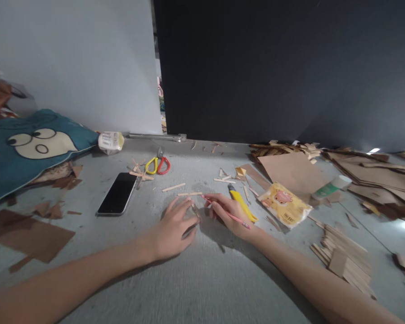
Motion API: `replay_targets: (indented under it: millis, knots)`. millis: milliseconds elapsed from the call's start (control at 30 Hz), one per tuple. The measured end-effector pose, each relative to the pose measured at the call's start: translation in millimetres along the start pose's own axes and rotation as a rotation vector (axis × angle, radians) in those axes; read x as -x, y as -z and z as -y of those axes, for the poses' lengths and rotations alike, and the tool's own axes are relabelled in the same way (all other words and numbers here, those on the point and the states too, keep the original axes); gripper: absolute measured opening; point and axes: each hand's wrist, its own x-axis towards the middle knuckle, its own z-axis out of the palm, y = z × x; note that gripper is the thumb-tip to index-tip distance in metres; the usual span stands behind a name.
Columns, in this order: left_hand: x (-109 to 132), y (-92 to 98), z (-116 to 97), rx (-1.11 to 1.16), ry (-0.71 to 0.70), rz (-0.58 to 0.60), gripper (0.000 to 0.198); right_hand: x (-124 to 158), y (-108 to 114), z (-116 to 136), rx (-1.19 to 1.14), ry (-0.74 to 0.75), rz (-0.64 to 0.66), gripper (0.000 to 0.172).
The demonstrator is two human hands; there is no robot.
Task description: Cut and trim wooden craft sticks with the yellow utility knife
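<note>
Head view: two bare hands meet at a short pale wooden stick [196, 210] in the middle of the grey table [202, 279].

The left hand [175, 229] lies palm down, fingers slightly apart, its fingertips seemingly pressing on the stick, though blur hides the contact. The right hand [227, 216], just right of it, has its fingers clamped on a thin pink pencil [226, 212] whose tip points towards the stick. A yellow utility knife [243, 204] lies touching the far-right side of the right hand. A black smartphone [118, 193] lies to the left, yellow-and-red-handled scissors [158, 165] farther back, and a stack of cardboard strips [346, 258] near right.
</note>
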Motion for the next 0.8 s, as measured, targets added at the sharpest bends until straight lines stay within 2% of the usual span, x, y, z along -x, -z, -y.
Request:
replay_targets:
  millis: [133, 267, 367, 533, 800]
  knots:
    - [-7, 2.0, 8, 0.134, 0.001, -0.035, 0.015, -1, 2, 2, -0.006, 0.017, 0.019, 0.046]
    - [-7, -0.4, 9, 0.276, 0.054, -0.101, 0.017, -1, 2, 5, 0.015, 0.019, 0.028, 0.04]
    - [-6, -1.0, 9, 0.28, 0.085, -0.094, 0.012, 0, 0, 3, 0.02, -0.013, 0.026, 0.038]
    - [-8, 1.1, 9, 0.25, 0.152, -0.1, 0.037, 1, -2, -2, -0.004, -0.059, 0.043, 0.043]
    - [-5, -2.1, 10, 0.227, 0.181, -0.049, 0.052, 9, -3, 5, -0.032, -0.005, 0.16, 0.043]
